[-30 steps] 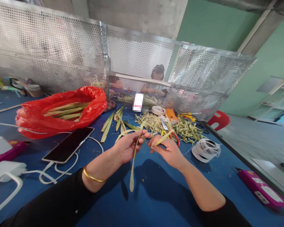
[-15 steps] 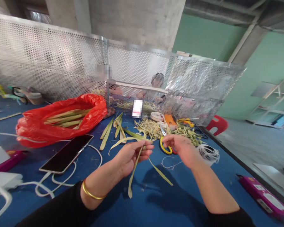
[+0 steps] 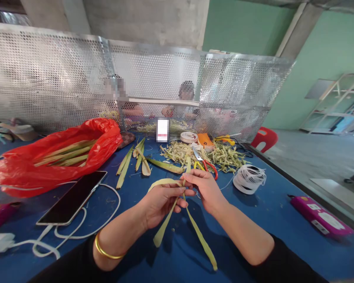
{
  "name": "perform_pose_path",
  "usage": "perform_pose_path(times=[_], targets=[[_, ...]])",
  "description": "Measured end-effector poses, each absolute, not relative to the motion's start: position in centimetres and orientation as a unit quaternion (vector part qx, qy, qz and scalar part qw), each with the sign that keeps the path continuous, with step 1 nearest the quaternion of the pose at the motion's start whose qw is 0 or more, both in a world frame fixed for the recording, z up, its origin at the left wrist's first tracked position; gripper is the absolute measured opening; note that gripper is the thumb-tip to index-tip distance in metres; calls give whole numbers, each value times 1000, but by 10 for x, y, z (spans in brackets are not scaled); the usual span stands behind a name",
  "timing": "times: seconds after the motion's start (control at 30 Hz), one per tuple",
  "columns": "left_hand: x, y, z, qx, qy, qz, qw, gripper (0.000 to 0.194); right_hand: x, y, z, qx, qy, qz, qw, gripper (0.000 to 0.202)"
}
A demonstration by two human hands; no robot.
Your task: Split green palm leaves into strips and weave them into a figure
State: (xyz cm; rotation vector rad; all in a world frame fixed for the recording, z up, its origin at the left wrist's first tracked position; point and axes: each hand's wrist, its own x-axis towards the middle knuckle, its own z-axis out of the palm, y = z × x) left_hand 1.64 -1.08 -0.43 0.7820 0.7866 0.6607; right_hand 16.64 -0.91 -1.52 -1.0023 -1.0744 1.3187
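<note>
Pale green leaf strips (image 3: 203, 241) cross between my two hands, with two ends hanging toward me and others curling left and up. My left hand (image 3: 162, 202) is closed on the strips near their crossing, a gold bangle on its wrist. The fingertips of my right hand (image 3: 205, 188) pinch the strips at the same crossing, which is partly hidden by fingers. Just beyond my right hand lie scissors (image 3: 214, 169) with red and yellow handles. Several cut leaf pieces (image 3: 125, 169) rest on the blue table ahead, and one long leaf (image 3: 166, 166) points toward my hands.
On the left are a red plastic bag (image 3: 14, 167) of leaves, a phone (image 3: 73, 198) and white cables. Leaf scraps (image 3: 228, 157), a white cord roll (image 3: 247, 181) and a purple pack (image 3: 320, 216) lie right. Behind a perforated metal screen (image 3: 156, 70) people sit.
My right hand has come left from beside the scissors to the strips and now pinches them. My left hand still holds them. The view has turned slightly right.
</note>
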Motion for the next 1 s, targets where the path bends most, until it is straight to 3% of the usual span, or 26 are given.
perform_pose_path(times=[1.0], targets=[[20, -13, 3, 393, 430, 314, 750, 14, 165, -10, -11, -387, -425, 605, 551, 24]])
